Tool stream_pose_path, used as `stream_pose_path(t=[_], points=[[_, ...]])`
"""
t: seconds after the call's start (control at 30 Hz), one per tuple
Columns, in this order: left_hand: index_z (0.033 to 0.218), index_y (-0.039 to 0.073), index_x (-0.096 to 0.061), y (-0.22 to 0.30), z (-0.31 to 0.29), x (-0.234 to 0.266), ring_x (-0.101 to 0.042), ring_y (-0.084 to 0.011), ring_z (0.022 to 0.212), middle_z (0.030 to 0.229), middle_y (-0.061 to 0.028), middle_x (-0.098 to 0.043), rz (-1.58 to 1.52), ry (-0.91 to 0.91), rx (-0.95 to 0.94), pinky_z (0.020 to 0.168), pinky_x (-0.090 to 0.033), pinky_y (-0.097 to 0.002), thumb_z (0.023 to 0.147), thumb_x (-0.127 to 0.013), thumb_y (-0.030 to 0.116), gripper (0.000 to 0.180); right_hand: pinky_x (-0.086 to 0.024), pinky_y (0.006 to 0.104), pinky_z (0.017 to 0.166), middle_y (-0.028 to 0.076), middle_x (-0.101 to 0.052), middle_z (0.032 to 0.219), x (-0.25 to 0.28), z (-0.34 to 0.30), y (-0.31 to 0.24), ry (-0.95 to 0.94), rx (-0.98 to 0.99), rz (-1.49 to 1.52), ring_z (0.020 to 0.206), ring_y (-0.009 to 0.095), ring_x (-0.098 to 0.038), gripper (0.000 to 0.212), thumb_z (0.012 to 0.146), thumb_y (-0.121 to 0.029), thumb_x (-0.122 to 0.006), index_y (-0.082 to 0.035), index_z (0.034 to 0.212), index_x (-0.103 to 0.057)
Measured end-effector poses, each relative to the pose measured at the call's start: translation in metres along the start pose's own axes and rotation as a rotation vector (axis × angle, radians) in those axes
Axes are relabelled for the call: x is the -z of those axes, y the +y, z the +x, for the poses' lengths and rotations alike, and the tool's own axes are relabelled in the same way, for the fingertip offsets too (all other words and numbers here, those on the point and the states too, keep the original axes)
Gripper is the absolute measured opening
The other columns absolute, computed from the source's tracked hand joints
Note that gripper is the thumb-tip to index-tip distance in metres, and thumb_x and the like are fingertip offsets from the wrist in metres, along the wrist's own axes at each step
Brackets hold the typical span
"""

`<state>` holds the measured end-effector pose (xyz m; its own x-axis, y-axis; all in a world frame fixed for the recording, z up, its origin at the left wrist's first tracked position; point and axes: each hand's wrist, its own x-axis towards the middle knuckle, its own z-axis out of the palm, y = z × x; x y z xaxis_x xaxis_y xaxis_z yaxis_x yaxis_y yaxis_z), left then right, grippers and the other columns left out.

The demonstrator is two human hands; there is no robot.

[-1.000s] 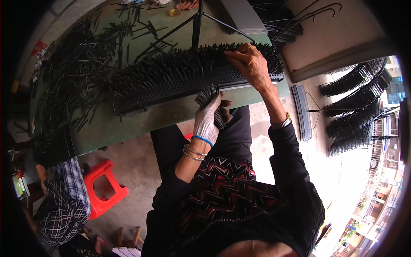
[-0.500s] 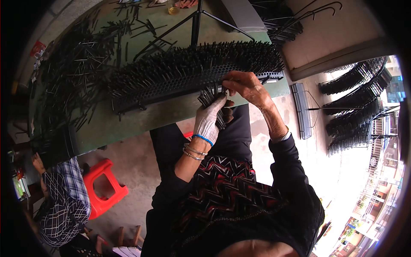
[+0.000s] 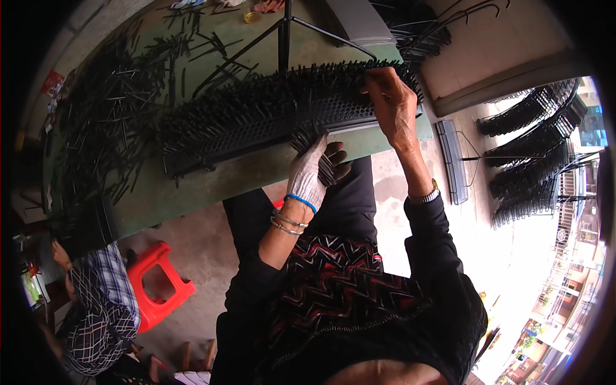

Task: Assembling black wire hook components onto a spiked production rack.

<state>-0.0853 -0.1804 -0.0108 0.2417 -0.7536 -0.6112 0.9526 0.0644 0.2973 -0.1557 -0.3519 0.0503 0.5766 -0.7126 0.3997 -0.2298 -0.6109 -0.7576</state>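
Note:
A long black rack with a perforated panel [image 3: 282, 122] stands across the green table, bristling with thin black rods [image 3: 256, 90]. My left hand [image 3: 308, 173], in a white glove with dark fingertips, is closed round a bundle of short black rods [image 3: 326, 168] just in front of the rack's near edge. My right hand [image 3: 393, 102], bare, is over the rack's right part. Its thumb and fingers are pinched together among the upright rods, and whatever they hold cannot be made out.
Loose black rods [image 3: 106, 96] lie heaped on the green table [image 3: 147, 202] at left. Thin black bars [image 3: 284, 38] rise behind the rack. A red stool [image 3: 157, 311] stands on the floor. Another person's patterned sleeve [image 3: 96, 308] shows at lower left. More black racks [image 3: 536, 151] stand at right.
My right hand has moved from the bundle in my left hand, away and to the right, over the rods on the rack. My left hand still holds the bundle, nearly in place.

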Motion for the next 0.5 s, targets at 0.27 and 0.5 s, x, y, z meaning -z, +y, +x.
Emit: stream_pose_path(t=[0.27, 0.5], points=[[0.102, 0.01, -0.061, -0.004, 0.0, 0.002, -0.066, -0.0184, 0.076, 0.09, -0.0066, -0.067, 0.005, 0.072, -0.06, 0.065, -0.059, -0.0383, 0.095, -0.061, 0.022, 0.014, -0.052, 0.0244, 0.064, 0.008, -0.068, 0.085, -0.007, 0.011, 0.011, -0.045, 0.091, -0.035, 0.077, 0.013, -0.07, 0.014, 0.092, -0.006, -0.061, -0.003, 0.105, -0.063], [0.102, 0.012, -0.062, -0.004, -0.008, -0.003, -0.063, -0.0171, 0.07, 0.085, -0.0049, -0.065, -0.012, 0.049, -0.033, 0.064, -0.058, -0.0374, 0.095, -0.061, 0.022, 0.012, -0.051, 0.0275, 0.064, 0.009, -0.067, 0.086, 0.002, 0.019, 0.015, -0.158, 0.085, -0.093, 0.074, 0.017, -0.067, 0.015, 0.089, -0.005, -0.063, -0.004, 0.103, -0.065]])
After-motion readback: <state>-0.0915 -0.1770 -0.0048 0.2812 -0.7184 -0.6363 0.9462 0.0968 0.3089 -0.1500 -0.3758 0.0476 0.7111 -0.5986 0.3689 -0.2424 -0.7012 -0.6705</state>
